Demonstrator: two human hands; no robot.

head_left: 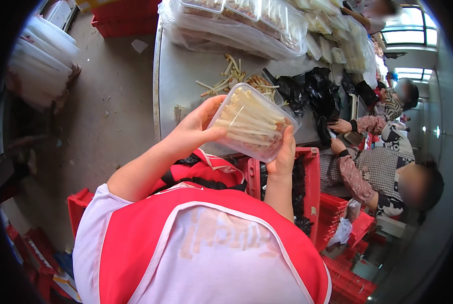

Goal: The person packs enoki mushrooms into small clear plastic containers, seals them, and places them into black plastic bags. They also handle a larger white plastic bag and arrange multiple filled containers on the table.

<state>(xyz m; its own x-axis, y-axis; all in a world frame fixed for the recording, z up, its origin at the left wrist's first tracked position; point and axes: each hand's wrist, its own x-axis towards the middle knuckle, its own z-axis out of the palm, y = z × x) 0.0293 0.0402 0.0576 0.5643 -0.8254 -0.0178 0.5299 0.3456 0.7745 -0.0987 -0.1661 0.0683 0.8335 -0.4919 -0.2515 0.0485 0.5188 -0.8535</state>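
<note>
Between my two hands is a clear plastic tray, filled with long pale mushroom-like stems with brownish ends, held tilted above the table's near edge. My left hand grips its left side, the thumb over the top face. At the lower right corner my right hand holds it, with some fingers hidden beneath. Just beyond the tray, loose pale stems lie in a pile on the metal table. Crumpled black plastic bags lie to the right of the pile.
Filled trays in a clear plastic bag stand at the table's far side, with more pale packs beside them. A co-worker on the right handles a black bag. Red plastic crates stand close by my right arm.
</note>
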